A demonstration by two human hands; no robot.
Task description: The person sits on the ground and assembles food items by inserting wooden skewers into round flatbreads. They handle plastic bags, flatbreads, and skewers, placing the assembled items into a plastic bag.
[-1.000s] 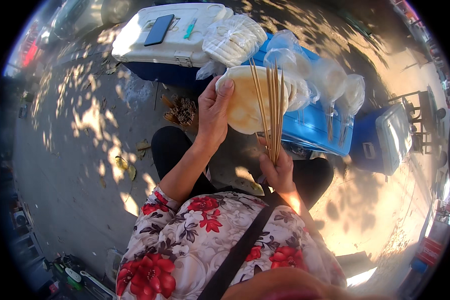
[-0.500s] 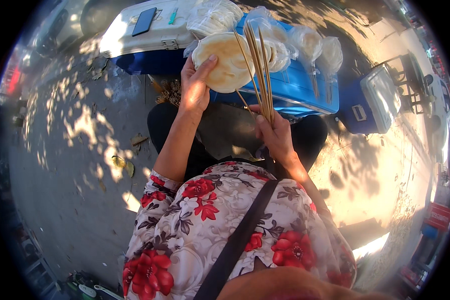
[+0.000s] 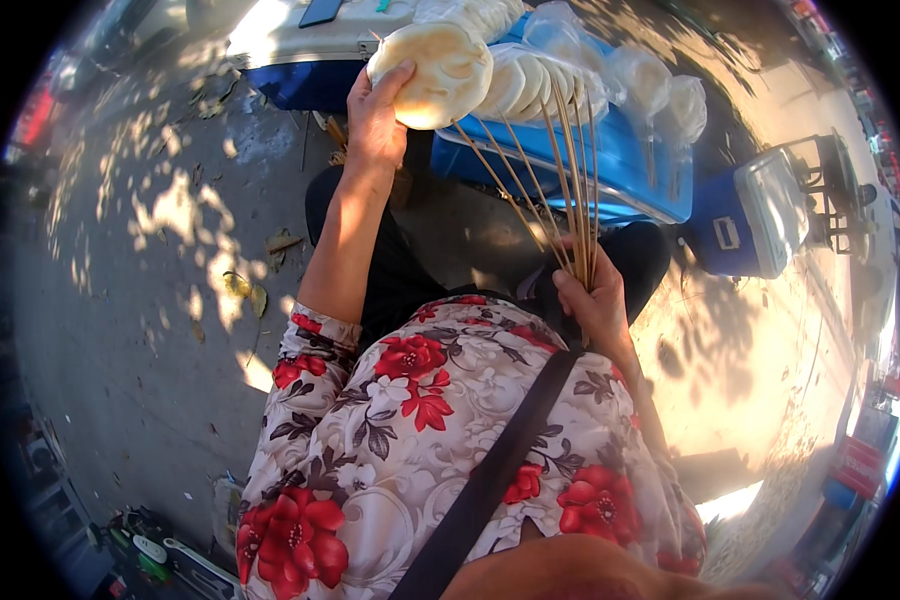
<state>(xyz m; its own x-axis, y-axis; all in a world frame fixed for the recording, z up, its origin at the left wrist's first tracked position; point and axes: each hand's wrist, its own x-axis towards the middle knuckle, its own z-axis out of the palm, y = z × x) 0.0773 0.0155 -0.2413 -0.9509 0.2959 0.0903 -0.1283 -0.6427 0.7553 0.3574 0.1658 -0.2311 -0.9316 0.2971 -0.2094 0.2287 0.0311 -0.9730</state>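
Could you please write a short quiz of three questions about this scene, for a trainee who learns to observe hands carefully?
1. Multiple choice: in the right hand, the thin wooden sticks are
A. bundled tightly, tips together
B. fanned out, tips apart
C. lying loose on an open palm

2. True or false: a dark phone rests on the white lid of a dark blue cooler.

3. Fill in the missing word: the left hand grips a round, pale ____ by its edge, with the thumb on the face turned to the wearer.

Key: 1. B; 2. True; 3. flatbread
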